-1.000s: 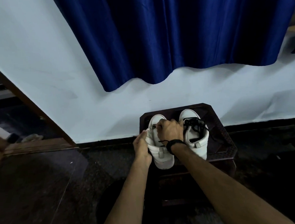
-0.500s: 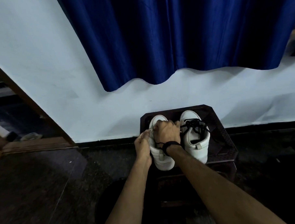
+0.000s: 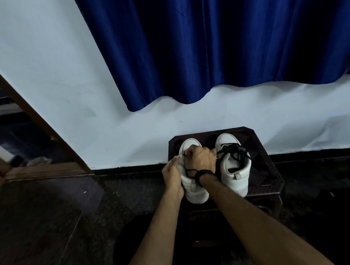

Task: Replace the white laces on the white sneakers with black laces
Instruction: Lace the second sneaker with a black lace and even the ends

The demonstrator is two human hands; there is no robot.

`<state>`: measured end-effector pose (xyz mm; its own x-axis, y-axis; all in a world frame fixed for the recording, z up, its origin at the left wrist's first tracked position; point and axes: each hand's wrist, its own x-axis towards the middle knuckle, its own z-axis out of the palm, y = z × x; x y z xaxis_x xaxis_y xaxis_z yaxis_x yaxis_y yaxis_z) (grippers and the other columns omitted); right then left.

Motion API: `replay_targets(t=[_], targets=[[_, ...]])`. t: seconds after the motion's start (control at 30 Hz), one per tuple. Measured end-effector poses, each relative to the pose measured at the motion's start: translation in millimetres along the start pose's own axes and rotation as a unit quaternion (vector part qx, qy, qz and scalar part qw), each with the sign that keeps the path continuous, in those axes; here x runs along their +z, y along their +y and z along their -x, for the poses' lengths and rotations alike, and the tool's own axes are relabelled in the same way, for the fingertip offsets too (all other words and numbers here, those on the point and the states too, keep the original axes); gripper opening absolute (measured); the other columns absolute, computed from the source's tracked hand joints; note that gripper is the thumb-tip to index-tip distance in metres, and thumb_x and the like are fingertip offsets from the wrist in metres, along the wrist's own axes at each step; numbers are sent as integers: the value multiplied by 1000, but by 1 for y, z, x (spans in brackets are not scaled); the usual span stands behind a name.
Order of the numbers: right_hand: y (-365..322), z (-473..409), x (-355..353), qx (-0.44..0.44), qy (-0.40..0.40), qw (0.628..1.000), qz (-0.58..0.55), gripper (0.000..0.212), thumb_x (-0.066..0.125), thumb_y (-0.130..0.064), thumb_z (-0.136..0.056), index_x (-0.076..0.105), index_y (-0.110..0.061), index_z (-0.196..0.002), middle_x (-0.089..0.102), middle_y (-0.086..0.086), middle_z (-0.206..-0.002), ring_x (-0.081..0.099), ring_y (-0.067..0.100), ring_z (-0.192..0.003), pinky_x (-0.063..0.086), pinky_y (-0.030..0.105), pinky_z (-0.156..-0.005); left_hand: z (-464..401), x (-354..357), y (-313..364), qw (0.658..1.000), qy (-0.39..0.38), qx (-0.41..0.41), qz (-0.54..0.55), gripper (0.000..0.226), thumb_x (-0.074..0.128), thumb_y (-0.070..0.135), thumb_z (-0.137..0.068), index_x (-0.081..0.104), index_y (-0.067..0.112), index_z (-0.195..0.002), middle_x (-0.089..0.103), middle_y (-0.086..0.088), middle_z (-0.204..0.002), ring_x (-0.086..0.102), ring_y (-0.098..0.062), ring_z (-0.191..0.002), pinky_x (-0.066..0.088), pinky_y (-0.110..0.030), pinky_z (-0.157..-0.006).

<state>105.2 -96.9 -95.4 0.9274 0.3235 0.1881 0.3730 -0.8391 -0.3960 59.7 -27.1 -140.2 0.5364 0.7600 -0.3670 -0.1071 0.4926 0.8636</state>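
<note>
Two white sneakers stand side by side on a dark stool (image 3: 265,164), toes toward the wall. The right sneaker (image 3: 235,169) carries black laces (image 3: 234,151), loosely threaded. My left hand (image 3: 172,174) grips the left side of the left sneaker (image 3: 194,189) near its eyelets. My right hand (image 3: 201,158) is curled over the top of that shoe, fingers closed at the eyelets; a thin black lace (image 3: 188,169) trails from it toward my wrist. What the fingers pinch is hidden under the hand. A black band circles my right wrist.
The stool stands against a white wall (image 3: 68,97) with a dark skirting. A blue curtain (image 3: 216,46) hangs above it. A wooden door frame (image 3: 35,118) slants at the left, with a doorway behind. The floor (image 3: 54,227) is dark stone.
My hands stay on the left sneaker with only slight shifts; my right hand has edged a little toward the toe. The right sneaker has not moved.
</note>
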Motion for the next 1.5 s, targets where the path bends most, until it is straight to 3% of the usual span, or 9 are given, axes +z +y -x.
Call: replay_targets(t=[0.37, 0.53, 0.73, 1.07, 1.13, 1.2, 1.33, 1.43, 1.5], targets=[[-3, 1, 0, -89, 32, 994, 56, 31, 46, -44, -89, 64, -19, -87, 69, 6, -82, 62, 26, -85, 33, 40, -84, 3, -2, -2, 977, -21, 143, -155, 29, 54, 12, -97, 69, 10, -72, 67, -7, -69, 57, -17, -75, 46, -30, -70], [0, -1, 3, -61, 22, 997, 49, 27, 43, -34, -90, 66, -20, -92, 71, 5, -86, 62, 26, -90, 34, 40, -87, 1, -4, 11, 996, -35, 26, -83, 58, 43, 52, -100, 76, 6, -86, 75, -12, -84, 71, -21, -81, 56, -31, -73], [2, -1, 4, -60, 22, 996, 63, 19, 48, -28, -87, 65, -20, -89, 70, 4, -83, 62, 25, -87, 35, 39, -84, -9, -7, 35, 985, -107, 11, -132, 25, 57, -8, -84, 76, 6, -76, 73, -20, -88, 68, -35, -90, 55, -39, -86], [1, 3, 2, -42, 31, 995, 88, 16, 59, -32, -79, 68, -20, -74, 66, 4, -65, 60, 26, -81, 37, 42, -77, -34, -3, 32, 872, -115, 150, -452, 14, 59, 6, -88, 69, 16, -85, 70, 0, -90, 62, -15, -85, 46, -25, -74], [3, 4, 0, -44, 30, 994, 91, 19, 60, -35, -78, 68, -19, -74, 66, 6, -65, 59, 28, -82, 37, 42, -76, -33, -5, 38, 891, -87, 135, -425, 17, 48, 4, -94, 62, 11, -86, 63, -5, -83, 60, -10, -72, 44, -21, -65], [3, 4, 0, -49, 34, 993, 97, 18, 61, -36, -77, 68, -19, -74, 64, 6, -65, 58, 29, -83, 35, 42, -76, -33, -13, 48, 965, -84, 54, -243, 19, 39, -1, -99, 55, 5, -92, 61, -11, -77, 64, -10, -60, 52, -21, -58], [4, 5, 1, -49, 69, 990, 111, 22, 70, -39, -64, 65, -18, -68, 64, 3, -63, 56, 29, -78, 30, 41, -73, -38, -32, 77, 987, -101, -66, 106, 31, 28, 9, -107, 50, 6, -85, 61, -7, -71, 63, -19, -73, 54, -38, -83], [7, 3, 4, -46, 84, 989, 108, 27, 73, -41, -60, 66, -17, -70, 64, 3, -71, 55, 30, -81, 29, 42, -75, -37, -46, 107, 994, -95, -57, 24, 31, 33, 9, -104, 42, 15, -75, 38, 2, -50, 31, -9, -37, 34, -20, -37], [9, 2, 7, -42, 79, 991, 97, 27, 73, -40, -59, 67, -17, -71, 64, 3, -73, 54, 30, -83, 33, 44, -76, -39, -59, 119, 969, -92, 17, -228, 23, 49, 24, -101, 50, 17, -80, 44, 2, -60, 31, -8, -40, 23, -18, -38]])
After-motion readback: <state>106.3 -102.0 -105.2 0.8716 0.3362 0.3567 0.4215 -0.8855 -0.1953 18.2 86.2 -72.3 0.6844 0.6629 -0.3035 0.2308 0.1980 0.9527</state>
